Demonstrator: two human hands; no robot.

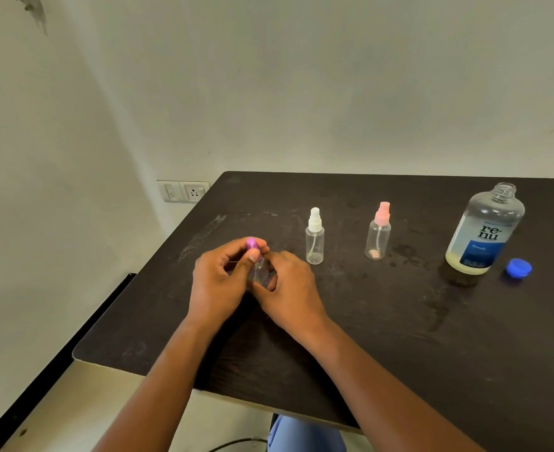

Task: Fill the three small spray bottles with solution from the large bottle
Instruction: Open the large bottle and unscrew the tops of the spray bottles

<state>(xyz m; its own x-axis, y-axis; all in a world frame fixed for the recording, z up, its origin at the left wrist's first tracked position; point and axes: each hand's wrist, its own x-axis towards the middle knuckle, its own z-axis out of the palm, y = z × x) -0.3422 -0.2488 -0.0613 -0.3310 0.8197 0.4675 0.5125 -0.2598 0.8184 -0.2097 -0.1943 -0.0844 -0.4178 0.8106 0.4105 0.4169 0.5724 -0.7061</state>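
A small clear spray bottle with a purple top (258, 268) sits between both hands over the table's left part. My left hand (221, 278) pinches its purple spray head (252, 244); my right hand (293, 290) grips its clear body. A white-topped spray bottle (315, 238) and a pink-topped spray bottle (378, 232) stand upright further right, both looking empty. The large clear bottle (484, 230) with a blue label stands uncapped at the far right, with a little yellowish liquid at its bottom. Its blue cap (518, 267) lies beside it.
The dark table (383, 321) has smears and wet-looking spots near the large bottle. A wall socket (183, 191) sits on the wall left of the table. The table's left and front edges lie close to my arms.
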